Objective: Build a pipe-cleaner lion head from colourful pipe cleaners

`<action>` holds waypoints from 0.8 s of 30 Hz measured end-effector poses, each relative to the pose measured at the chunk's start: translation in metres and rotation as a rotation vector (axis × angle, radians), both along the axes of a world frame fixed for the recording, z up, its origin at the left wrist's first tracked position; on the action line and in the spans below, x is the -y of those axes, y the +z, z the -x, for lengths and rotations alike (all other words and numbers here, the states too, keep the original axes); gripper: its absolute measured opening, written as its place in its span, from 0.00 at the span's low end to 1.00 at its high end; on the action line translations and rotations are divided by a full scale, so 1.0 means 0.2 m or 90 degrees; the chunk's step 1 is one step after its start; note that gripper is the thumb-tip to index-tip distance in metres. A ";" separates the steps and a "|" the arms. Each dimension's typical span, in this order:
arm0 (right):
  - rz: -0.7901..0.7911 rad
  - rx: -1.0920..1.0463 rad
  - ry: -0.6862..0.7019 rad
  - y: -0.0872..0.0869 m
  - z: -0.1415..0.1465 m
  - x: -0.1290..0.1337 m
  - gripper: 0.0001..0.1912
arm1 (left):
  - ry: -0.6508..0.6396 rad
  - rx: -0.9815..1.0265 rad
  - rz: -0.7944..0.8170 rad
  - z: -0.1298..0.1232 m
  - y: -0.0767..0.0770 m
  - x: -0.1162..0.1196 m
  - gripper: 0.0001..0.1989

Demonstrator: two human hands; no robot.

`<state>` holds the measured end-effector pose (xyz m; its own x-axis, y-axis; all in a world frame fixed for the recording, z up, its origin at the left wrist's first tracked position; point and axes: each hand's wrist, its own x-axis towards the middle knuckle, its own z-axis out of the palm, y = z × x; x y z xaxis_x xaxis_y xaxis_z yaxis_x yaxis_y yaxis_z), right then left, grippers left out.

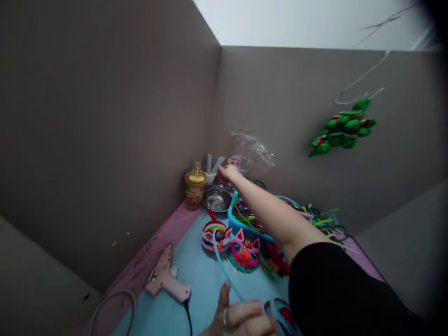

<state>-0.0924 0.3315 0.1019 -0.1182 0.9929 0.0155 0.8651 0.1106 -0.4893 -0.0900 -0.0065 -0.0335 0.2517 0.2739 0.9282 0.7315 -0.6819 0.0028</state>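
Note:
My right arm reaches to the back corner, where my right hand (229, 172) is beside a small white cup of clear sticks (214, 164); its fingertips are too small to tell what they hold. My left hand (243, 317), with a ring, is at the bottom centre, its fingers curled round a light blue pipe cleaner (224, 268) that rises in an arc. Near it lie a rainbow fuzzy round figure (214, 237) and a pink fuzzy figure with pointed ears (243, 252). Another colourful fuzzy piece (282, 315) is partly hidden by my left hand.
A pink glue gun (168, 280) lies at the left. A brown lidded cup (194, 189) and metal bowl (217, 200) stand in the corner. Behind my right arm is a blue tray (233, 214) of pipe cleaners. Green fuzzy pieces (345, 126) hang on the wall.

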 end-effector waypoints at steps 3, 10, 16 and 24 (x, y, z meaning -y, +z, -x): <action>0.016 -0.200 0.065 0.10 -0.20 0.24 0.18 | -0.029 0.101 -0.015 0.04 0.12 -0.01 0.07; -0.067 -0.411 0.239 0.22 -0.82 1.08 0.15 | -0.099 0.165 -0.072 0.14 0.49 0.05 0.06; -0.194 -0.397 0.223 0.17 -1.11 1.65 0.15 | -0.107 0.355 0.360 -0.02 0.75 0.24 0.07; -0.120 -0.336 0.160 -0.38 -0.92 2.01 0.15 | -0.325 0.651 0.870 -0.20 0.22 0.31 0.19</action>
<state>0.0912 -0.0702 0.0266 -0.2769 0.9100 0.3086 0.4478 0.4063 -0.7965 -0.0509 -0.0682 0.0114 0.0743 0.9962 -0.0446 -0.1877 0.0579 0.9805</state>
